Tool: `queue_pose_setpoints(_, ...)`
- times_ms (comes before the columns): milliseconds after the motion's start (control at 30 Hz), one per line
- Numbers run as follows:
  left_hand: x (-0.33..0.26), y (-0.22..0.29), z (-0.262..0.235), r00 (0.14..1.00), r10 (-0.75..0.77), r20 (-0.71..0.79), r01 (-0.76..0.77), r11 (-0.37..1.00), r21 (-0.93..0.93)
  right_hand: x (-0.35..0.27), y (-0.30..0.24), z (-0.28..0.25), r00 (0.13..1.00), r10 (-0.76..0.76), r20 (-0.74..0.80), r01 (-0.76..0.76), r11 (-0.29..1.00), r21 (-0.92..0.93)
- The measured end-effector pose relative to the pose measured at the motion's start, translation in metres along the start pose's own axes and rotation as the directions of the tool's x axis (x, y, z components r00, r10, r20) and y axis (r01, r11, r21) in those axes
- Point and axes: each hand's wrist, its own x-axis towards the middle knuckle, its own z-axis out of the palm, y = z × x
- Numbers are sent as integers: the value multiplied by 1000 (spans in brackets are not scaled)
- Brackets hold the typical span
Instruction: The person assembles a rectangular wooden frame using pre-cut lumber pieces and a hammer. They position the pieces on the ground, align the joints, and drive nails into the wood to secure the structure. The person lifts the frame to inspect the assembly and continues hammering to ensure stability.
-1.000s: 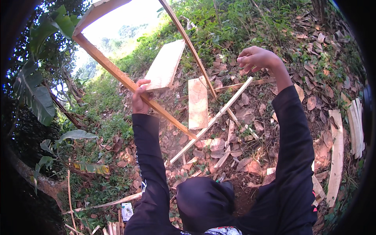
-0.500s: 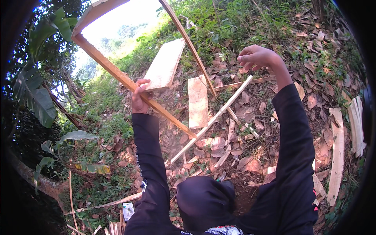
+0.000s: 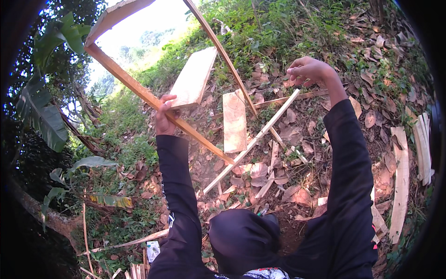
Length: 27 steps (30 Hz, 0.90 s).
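My left hand [image 3: 166, 115] is closed around a narrow wooden post [image 3: 125, 79], which slants from upper left toward the middle. Its fingertips touch the lower corner of a pale wooden board [image 3: 194, 78] lying tilted beside the post. The post meets a wider plank [image 3: 116, 18] at the top, and a second post [image 3: 222, 49] stands to the right. My right hand [image 3: 310, 72] is raised at the right, apart from the wood, with its fingers bent and close together. Whether anything is in it is hidden. A short board [image 3: 234, 123] stands below the second post, near a thin pale stick [image 3: 258, 138].
Dry leaves and wood scraps [image 3: 265, 186] cover the sloping ground. Long pale wood strips [image 3: 399, 186] lie at the right. A black-covered rounded shape [image 3: 241, 237] sits at the bottom middle. Banana leaves [image 3: 44, 114] and a trunk [image 3: 46, 214] are at the left.
The tilted board has shifted slightly left and down beside my left hand. My right hand has dipped a little. Little else differs.
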Motion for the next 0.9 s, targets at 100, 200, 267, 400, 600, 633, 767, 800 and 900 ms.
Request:
queue_pose_setpoints(100,2,-6,-2,1000,4,-19,-4,1000,9,9,35,-1,996,86,-16,-86,996,20)
queue_pose_setpoints(200,1,-4,-3,1000,12,-27,-12,1000,10,13,79,3,971,235,-39,-230,969,90)
queue_pose_setpoints(267,0,-2,-6,1000,19,-25,-18,1000,15,12,111,4,936,350,-40,-348,936,41)
queue_pose_setpoints(400,10,-9,5,999,32,0,-32,999,-16,-2,201,-15,851,523,-55,-518,852,75)
queue_pose_setpoints(600,0,-2,-5,1000,9,4,-9,1000,-17,-26,229,-11,782,613,-114,-594,788,164)
queue_pose_setpoints(633,3,-3,2,1000,10,15,-10,999,-33,-25,236,-22,787,604,-128,-576,792,201)
queue_pose_setpoints(767,2,-1,4,1000,-16,22,17,999,-36,-25,234,-15,800,576,-167,-527,808,262)
queue_pose_setpoints(800,1,-2,2,1000,-5,11,5,1000,-24,-26,232,-11,804,572,-162,-526,812,255)
queue_pose_setpoints(900,0,-4,6,1000,17,-17,-17,1000,5,-25,229,-8,804,568,-173,-523,816,246)
